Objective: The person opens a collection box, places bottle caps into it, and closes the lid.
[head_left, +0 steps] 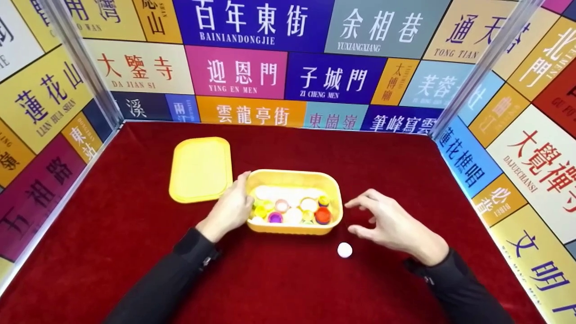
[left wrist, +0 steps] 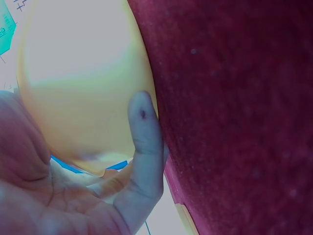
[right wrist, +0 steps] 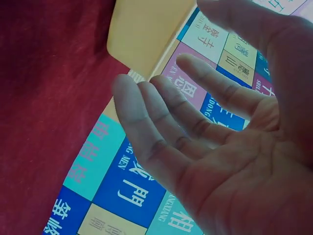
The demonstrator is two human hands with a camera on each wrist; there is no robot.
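Note:
A yellow plastic box (head_left: 294, 228) sits on the red cloth, holding several small round tubs with coloured lids. My left hand (head_left: 228, 211) grips its left end; in the left wrist view a finger (left wrist: 146, 129) lies along the outer wall (left wrist: 88, 112). My right hand (head_left: 391, 220) hovers beside the right end of the box, fingers loosely bent and nothing between them. In the right wrist view its palm faces the camera, with the box (right wrist: 146, 34) beyond the fingertips. A small round white piece (head_left: 345, 250) lies on the cloth below and left of that hand.
A yellow lid (head_left: 201, 168) lies flat on the red cloth (head_left: 270, 279), left of and behind the box. Upright panels (head_left: 243, 72) with coloured street-name signs enclose the back and both sides, with metal posts (head_left: 486, 67) at the corners.

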